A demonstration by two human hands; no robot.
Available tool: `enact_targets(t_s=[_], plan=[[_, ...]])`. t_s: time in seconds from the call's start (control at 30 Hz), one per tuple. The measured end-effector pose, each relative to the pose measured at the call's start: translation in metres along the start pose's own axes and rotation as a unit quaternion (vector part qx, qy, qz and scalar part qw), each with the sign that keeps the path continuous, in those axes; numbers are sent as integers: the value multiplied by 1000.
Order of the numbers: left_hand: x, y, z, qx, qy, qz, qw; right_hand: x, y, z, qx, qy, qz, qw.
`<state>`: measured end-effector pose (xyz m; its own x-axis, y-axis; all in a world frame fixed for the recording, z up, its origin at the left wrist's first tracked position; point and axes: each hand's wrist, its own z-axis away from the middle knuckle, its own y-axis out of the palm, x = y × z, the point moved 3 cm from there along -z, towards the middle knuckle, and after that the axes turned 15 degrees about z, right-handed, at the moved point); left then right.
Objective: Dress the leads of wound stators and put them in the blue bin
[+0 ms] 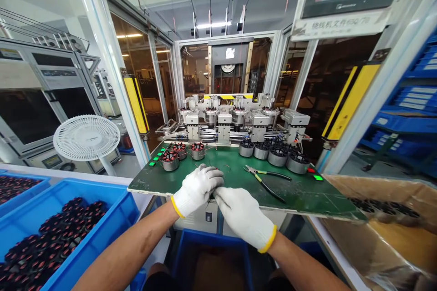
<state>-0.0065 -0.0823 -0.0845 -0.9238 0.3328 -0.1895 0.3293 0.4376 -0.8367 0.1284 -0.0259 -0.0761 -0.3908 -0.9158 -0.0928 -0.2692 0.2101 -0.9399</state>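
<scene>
The left hand and right hand, both white-gloved, are closed and pinched together above the front edge of the green tabletop; whether they hold anything is hidden. Diagonal cutters lie on the tabletop to their right, with wound stators beyond the left hand.

The green bench carried pliers right of centre, red-wound metal cylinders at far left, and black-topped metal cylinders at far right.
</scene>
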Motion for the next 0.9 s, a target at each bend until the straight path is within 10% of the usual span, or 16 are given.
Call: enact_targets(t_s=[0.27,0.5,0.73,0.9], plan=[[6,6,3,-55,7,-37,998,-34,-27,-9,-123,-146,-160,968],[2,2,1,-15,3,-5,1000,-45,50,-3,-96,44,-38,994],[6,4,3,-31,2,-5,1000,-31,31,-1,-141,-13,-7,990],[2,2,5,-43,3,0,999,-30,41,-14,-58,39,31,997]])
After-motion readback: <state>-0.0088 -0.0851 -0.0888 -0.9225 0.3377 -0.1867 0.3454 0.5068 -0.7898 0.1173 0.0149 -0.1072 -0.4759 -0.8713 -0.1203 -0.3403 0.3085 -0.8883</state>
